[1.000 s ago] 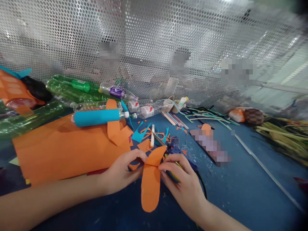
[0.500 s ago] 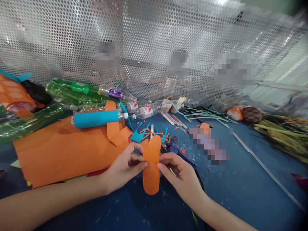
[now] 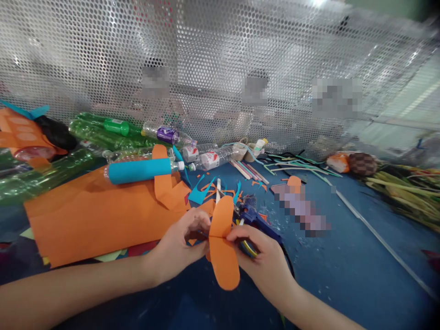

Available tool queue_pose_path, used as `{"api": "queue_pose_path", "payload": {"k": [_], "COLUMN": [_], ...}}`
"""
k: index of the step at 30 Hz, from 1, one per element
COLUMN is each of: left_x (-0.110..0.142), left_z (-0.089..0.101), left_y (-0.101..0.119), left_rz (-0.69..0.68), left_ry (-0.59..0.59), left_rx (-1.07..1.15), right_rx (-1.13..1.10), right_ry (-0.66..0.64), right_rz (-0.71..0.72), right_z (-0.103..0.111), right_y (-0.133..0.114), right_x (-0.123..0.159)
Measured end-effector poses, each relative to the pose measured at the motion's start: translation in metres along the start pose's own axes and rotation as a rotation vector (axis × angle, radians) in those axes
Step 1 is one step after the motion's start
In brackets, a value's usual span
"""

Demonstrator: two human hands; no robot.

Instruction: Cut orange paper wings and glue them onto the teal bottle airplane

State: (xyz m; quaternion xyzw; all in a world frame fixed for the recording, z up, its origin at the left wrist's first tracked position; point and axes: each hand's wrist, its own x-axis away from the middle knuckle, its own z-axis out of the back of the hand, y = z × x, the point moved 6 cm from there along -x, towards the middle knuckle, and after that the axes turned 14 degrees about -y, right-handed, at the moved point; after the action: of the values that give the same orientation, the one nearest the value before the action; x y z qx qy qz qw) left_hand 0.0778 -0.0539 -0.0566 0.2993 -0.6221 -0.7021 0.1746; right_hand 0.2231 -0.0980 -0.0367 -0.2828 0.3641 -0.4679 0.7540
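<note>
On the left, I see a blue-wrapped bottle [image 3: 139,171] lying over a broad orange sheet [image 3: 103,222]. Next, the left hand [image 3: 178,247] pinches one edge of a creased, round-ended orange strip [image 3: 224,263] above the blue surface [image 3: 165,305]; the right hand [image 3: 266,261] pinches its opposite edge, near a blue glue gun [image 3: 259,221].

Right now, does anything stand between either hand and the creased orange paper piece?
Nothing visible does: the left hand and right hand hold the orange paper piece by opposite edges, near its crease. The blue tool lies beyond, not between.
</note>
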Motion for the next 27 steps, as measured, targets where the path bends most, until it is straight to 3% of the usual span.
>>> {"api": "queue_pose_path", "payload": {"k": [4, 7, 12, 19, 23, 25, 27], "left_x": [0.006, 0.007, 0.001, -0.002, -0.004, -0.008, -0.015], "left_z": [-0.002, -0.002, -0.002, 0.004, 0.003, 0.012, 0.032], "left_y": [0.007, 0.01, 0.015, 0.008, 0.015, 0.024, 0.035], "left_rz": [-0.014, -0.007, 0.003, -0.025, -0.048, -0.046, -0.024], "left_ry": [0.026, 0.009, -0.085, -0.029, -0.03, -0.008, 0.054], "left_rx": [-0.094, -0.149, -0.355, -0.478, -0.536, -0.604, -0.709], "right_rx": [0.126, 0.154, 0.077, 0.107, 0.136, 0.143, 0.137], "right_ry": [-0.003, -0.003, 0.011, -0.1, -0.067, -0.016, 0.024], "right_rz": [0.184, 0.237, 0.177, 0.069, 0.046, 0.047, 0.04], "right_z": [0.0, 0.0, 0.001, -0.005, -0.002, 0.001, 0.004], "right_y": [-0.018, -0.023, -0.014, -0.001, 0.003, 0.005, 0.008], "right_x": [0.004, 0.005, 0.003, 0.001, 0.0, 0.0, 0.0]}}
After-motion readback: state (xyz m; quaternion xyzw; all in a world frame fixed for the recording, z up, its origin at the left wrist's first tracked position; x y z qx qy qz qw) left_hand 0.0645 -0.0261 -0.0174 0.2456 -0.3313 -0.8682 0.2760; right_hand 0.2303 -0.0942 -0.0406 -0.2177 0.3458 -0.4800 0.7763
